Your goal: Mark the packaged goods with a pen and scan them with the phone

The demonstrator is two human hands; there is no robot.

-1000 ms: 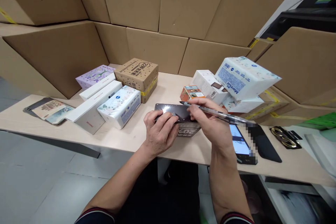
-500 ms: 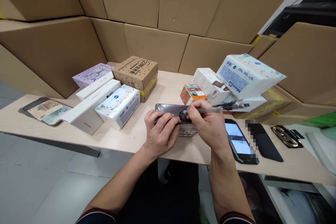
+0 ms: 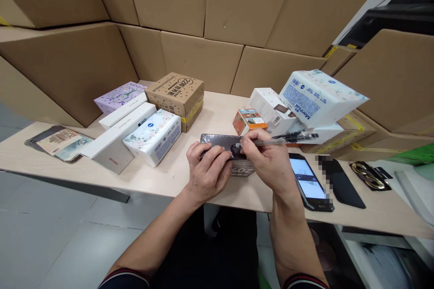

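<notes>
The right hand's [image 3: 274,162] grip is closed round a clear pen [image 3: 281,140], its tip end at the glossy top of the dark box [image 3: 220,141], which the left hand [image 3: 207,172] clasps near the counter's [image 3: 159,178] front edge. The slick film could make the tip skid, or a push past those curled fingers could twist the box. Beyond, the small orange box [image 3: 249,122] crowds the far side, and the phone [image 3: 309,180] lies close beside the right wrist.

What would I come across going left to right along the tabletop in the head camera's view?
Banknotes → left-hand tissue pack → dark film-wrapped box → lit phone → flat black piece → gold-coloured rings.
</notes>
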